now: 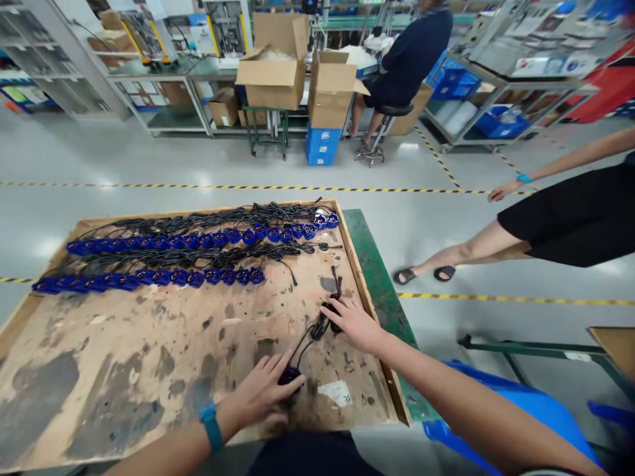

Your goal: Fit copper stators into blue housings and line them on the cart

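Two hands [268, 390] [353, 322] on one blue part [290, 375], one cable [319, 328]

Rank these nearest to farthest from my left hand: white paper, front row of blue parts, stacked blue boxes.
1. White paper: right of your left hand.
2. Front row of blue parts: up the tray, leftward.
3. Stacked blue boxes: well beyond the tray.
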The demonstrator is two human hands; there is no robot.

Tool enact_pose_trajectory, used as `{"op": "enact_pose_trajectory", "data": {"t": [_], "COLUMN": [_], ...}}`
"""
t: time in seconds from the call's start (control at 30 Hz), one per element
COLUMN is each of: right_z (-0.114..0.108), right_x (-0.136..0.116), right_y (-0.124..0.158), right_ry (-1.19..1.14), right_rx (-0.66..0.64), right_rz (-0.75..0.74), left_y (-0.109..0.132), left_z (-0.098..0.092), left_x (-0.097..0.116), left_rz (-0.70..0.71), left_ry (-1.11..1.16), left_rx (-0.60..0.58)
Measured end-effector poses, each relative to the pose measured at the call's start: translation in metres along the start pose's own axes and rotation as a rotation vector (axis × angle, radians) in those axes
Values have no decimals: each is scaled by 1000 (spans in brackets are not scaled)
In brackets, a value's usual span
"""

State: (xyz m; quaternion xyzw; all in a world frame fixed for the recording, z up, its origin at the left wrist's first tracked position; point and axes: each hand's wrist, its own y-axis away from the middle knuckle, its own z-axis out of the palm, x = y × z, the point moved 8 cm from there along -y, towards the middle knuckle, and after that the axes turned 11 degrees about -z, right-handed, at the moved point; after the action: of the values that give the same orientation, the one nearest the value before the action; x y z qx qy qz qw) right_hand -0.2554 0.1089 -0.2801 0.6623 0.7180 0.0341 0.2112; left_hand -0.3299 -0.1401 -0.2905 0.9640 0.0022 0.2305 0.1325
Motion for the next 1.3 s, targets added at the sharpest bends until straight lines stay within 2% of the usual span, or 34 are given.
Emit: {"op": "enact_pose_trajectory", "data": {"t": [0.07,0.17,0.4,0.57,0.63,0.7,0.87,0.93,1.03,1.17,1.3], "right_z": [-5,-12,-11,-7,-15,-34,-98,-113,-104,-63,-45], "right_x": [-4,-5,-3,-2,4,18,73,83,76,46,29], "right_y": [-13,-29,-43,-51,-60,-76,-118,-124,-122,-125,-149], "right_ry": [32,61,119,129,136,143,156,150,38,-171,-269], "right_rx": [-1,-9,27,-75,-88,-49,163,252,339,396,551], "right_rz": [-32,-90,-219,-312,-311,-269,38,140,229,226,194], "left_y": [-5,-8,-23,-28,-36,-53,-127,-149,-157,-143,-136], "left_z": [12,19,22,21,10,-11,-76,-97,-112,-113,-111], "left_x": [5,11,21,12,-2,-21,-87,-109,-124,-123,-132], "left_rz": [-65,-111,-314,-349,-363,-393,-550,-623,-649,-499,-434], "left_ry": [-45,-86,-126,-160,-172,-171,-133,-132,-140,-205,-256], "left_rx": [-11,-24,-12,91,147,206,303,345,364,333,308]}}
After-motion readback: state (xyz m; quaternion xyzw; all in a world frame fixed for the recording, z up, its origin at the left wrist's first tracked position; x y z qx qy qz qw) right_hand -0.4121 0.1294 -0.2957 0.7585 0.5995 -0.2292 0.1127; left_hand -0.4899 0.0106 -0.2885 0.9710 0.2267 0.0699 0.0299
